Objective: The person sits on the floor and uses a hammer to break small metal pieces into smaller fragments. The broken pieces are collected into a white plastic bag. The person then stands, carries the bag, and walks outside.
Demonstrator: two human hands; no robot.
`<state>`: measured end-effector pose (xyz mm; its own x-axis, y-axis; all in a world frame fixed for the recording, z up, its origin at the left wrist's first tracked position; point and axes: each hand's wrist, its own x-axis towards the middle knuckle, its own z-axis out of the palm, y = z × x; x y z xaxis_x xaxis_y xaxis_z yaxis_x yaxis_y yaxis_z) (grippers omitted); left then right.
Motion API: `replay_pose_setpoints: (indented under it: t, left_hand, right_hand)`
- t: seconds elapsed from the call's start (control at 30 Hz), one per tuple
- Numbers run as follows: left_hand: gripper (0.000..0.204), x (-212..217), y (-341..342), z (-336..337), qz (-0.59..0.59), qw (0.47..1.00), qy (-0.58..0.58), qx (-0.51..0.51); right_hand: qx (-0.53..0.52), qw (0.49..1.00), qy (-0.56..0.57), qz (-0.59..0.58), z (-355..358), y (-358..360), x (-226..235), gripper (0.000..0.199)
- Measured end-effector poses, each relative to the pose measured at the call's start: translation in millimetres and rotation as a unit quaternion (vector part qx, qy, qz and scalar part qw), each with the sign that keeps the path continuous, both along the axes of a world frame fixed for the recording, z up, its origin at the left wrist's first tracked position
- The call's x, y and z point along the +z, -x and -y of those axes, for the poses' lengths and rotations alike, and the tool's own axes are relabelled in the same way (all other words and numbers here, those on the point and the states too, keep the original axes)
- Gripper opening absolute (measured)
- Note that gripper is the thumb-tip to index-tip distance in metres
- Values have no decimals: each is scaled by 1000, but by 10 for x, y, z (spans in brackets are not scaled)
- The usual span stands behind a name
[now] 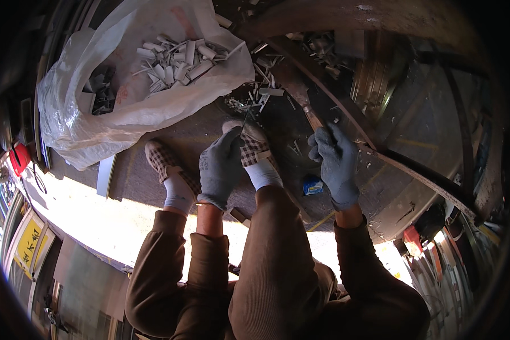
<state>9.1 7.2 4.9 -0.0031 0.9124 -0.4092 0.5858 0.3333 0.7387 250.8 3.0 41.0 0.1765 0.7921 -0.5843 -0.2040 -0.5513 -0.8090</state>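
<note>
My right hand (335, 164), in a grey work glove, is closed around the wooden handle of a brush-like tool (301, 99). The tool's wide brown end points away from me, toward loose scraps on the floor; its exact kind is hard to make out in the shadow. My left hand (219, 167), gloved the same way, is closed with its fingertips pinched on a thin dark strip (246, 118) that points up and away. Beyond it lies a small heap of pale offcuts (263, 93).
A large translucent plastic sack (147, 122) lies open at the far left, holding many white cut pieces (178, 63). Rusty metal frame bars (345, 107) slant across the right. My checked shoes (251, 144) stand near the scraps. A blue packet (312, 185) lies beside my right wrist.
</note>
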Motion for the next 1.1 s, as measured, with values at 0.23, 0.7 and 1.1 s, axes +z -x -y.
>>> replay_pose_setpoints:
  t: [0.23,0.7,1.1]
  left_hand:
    - [25,-105,-61,16,-13,999,-45,17]
    - [29,-248,-352,-251,-81,996,-30,-26]
    - [30,-108,-247,-207,-61,996,-69,-17]
  right_hand:
    - [1,994,103,40,840,-799,-673,12]
    - [31,991,101,-88,123,-465,-1339,18]
    - [7,990,134,-39,219,-442,-1101,23]
